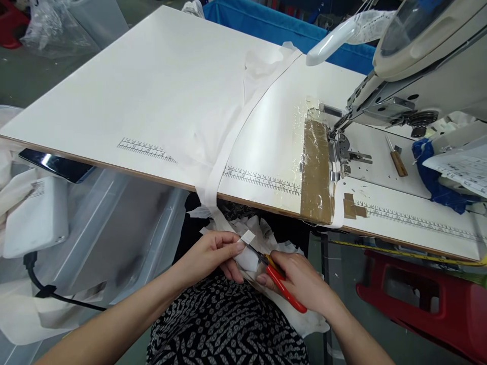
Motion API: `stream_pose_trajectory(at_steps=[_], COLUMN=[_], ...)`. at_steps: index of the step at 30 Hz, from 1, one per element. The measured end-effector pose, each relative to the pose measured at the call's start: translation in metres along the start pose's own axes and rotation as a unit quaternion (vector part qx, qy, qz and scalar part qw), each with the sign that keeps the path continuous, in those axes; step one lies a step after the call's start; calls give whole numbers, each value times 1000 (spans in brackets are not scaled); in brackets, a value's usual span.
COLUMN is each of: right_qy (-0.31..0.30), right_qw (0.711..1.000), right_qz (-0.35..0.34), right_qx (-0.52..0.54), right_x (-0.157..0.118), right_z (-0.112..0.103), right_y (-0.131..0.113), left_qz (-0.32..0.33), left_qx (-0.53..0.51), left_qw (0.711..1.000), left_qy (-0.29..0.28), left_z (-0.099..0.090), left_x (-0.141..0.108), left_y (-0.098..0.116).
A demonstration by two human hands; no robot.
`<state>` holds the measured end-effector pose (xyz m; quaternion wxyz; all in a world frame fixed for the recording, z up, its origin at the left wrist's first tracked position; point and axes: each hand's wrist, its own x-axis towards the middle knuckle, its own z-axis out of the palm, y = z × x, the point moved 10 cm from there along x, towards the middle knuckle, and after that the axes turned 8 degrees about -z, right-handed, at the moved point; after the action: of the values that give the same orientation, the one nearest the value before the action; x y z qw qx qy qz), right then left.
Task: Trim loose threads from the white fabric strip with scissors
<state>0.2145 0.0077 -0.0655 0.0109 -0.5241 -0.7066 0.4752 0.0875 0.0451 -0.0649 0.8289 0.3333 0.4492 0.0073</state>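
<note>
Above my lap, my left hand [222, 252] pinches a small white tag [248, 236] between thumb and fingers, with pale fabric bunched beneath. My right hand [297, 276] is closed around red-handled scissors [283, 289], whose dark blades point up and left to the tag. Whether the blades touch the tag I cannot tell. Thin white fabric [262, 233] lies in folds on my lap under both hands. From there a sheer white strip [224, 157] runs up over the table edge and across the tabletop.
The white table [152, 76] carries printed rulers. A sewing machine [411, 76] stands at the right, near a wooden-handled tool [397, 161]. A blue bin [262, 20] is behind the table, a red stool [426, 299] lower right. Left are a white power bank [38, 218] and a phone [57, 163].
</note>
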Motion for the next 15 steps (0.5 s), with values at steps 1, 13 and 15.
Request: stream_pose_trajectory(at_steps=[1,13,15], right_qy=[6,50,91], right_qw=[1000,995,988], right_qz=[-4,13,-7], right_qx=[-13,81,127], right_x=[1,-6,-8], right_z=[-2,-5,-17], right_y=[-3,7,3], left_qz=[0,4,10], left_qx=[-2,21,24], left_qw=[1000,1000,1000], left_qy=[-2,-6,-5], left_z=[1,3,3], left_x=[0,-5,-6], left_y=[-1,-1,0])
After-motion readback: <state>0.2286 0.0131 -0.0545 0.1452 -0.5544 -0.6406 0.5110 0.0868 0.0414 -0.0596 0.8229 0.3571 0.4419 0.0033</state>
